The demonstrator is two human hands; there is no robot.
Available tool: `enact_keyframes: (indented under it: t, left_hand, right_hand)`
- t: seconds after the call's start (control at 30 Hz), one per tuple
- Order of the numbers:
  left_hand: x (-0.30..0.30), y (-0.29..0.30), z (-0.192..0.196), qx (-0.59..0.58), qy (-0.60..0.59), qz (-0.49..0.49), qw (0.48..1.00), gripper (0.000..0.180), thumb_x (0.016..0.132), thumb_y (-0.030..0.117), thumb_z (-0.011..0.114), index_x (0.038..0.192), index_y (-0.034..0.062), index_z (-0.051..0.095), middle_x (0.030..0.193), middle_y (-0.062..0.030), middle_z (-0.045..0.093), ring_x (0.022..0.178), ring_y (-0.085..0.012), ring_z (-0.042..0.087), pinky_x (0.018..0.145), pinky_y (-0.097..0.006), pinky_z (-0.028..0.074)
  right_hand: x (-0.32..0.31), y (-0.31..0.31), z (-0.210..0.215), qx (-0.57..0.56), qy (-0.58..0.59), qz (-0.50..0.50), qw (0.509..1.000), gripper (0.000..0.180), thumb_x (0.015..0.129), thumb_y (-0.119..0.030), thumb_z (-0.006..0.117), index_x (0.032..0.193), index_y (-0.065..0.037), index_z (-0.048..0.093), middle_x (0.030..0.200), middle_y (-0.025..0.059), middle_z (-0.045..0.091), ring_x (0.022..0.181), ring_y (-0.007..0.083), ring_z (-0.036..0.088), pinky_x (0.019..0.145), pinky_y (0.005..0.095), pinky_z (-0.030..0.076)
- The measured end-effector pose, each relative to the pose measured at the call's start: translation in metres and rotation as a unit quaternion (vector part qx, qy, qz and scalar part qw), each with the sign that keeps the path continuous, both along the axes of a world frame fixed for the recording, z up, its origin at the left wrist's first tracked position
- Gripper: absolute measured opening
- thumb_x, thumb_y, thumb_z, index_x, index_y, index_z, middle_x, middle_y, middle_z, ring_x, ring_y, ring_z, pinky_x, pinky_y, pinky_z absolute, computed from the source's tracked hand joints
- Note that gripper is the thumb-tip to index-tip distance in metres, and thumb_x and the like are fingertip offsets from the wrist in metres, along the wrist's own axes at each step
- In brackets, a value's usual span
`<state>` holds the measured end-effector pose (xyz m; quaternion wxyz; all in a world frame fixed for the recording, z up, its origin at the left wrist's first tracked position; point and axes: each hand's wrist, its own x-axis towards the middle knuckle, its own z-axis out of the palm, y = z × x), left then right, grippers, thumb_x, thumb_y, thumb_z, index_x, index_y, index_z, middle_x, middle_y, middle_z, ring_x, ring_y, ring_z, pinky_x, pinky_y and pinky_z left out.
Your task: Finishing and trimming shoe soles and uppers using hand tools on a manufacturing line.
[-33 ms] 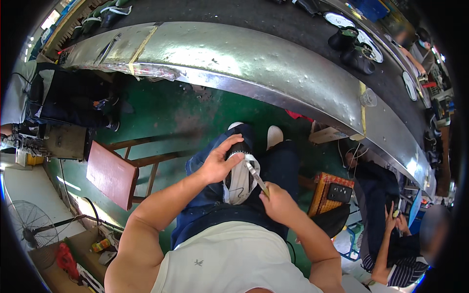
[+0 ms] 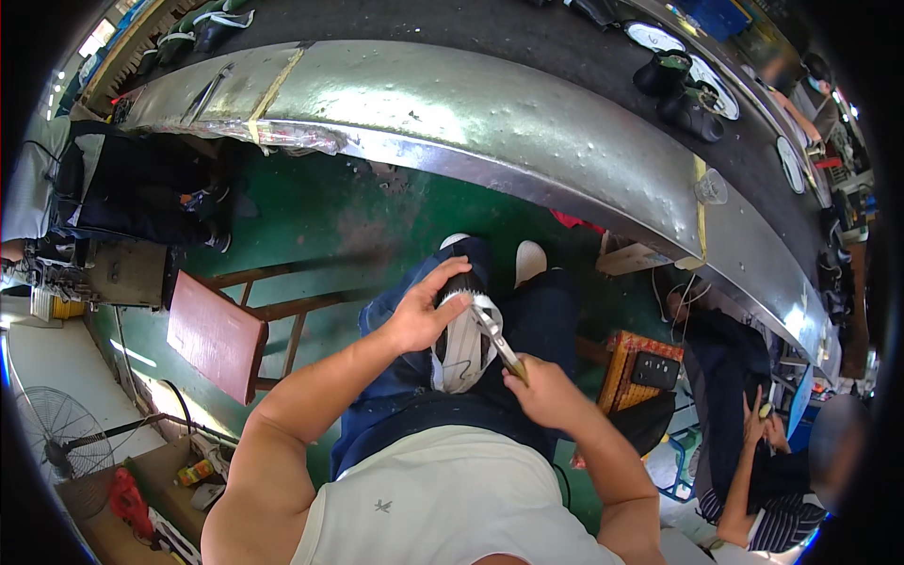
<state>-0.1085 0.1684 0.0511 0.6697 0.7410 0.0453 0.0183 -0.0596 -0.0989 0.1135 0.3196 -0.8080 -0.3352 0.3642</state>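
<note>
A dark shoe with a pale underside point(image 2: 461, 360) rests sole-up on my lap between my thighs. Around its dark end wraps my left hand point(image 2: 431, 311), the fingers over the far side and the thumb pressing near the whitish gathered edge. My right hand point(image 2: 544, 390) is closed round the yellowish handle of metal pincers point(image 2: 492, 329). The head of the pincers lies against the shoe's edge, just right of my left thumb. Whether the jaws grip any material is too small to tell.
Ahead curves a metal-edged workbench point(image 2: 395, 104) with a dark top carrying black shoes point(image 2: 676, 92). A wooden stool point(image 2: 217, 336) stands at left, a woven-topped seat point(image 2: 629, 372) at right. A co-worker point(image 2: 767, 471) sits at far right; another person's legs point(image 2: 141, 193) show at left.
The pincers have tilted and shifted slightly, and their head now shows broader at the shoe's edge. My right hand has moved a little to the right and down; my left hand keeps its hold.
</note>
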Motion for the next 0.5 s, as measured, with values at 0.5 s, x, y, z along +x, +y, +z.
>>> enact_keyframes:
  t: [0.5]
  left_hand:
    - [-0.003, 0.025, -0.002, 0.056, -0.006, -0.053, 0.997, 0.074, 0.094, 0.017, 0.071, 0.156, 0.0051, 0.033, 0.159, -0.0204, 0.037, 0.147, -0.0299, 0.038, 0.12, -0.038, 0.031]
  right_hand:
    - [0.004, 0.011, -0.005, 0.082, 0.013, -0.11, 0.99, 0.029, 0.098, -0.026, 0.065, 0.109, 0.0, 0.059, 0.084, 0.0181, 0.067, 0.08, 0.0377, 0.068, 0.077, 0.0439, 0.053]
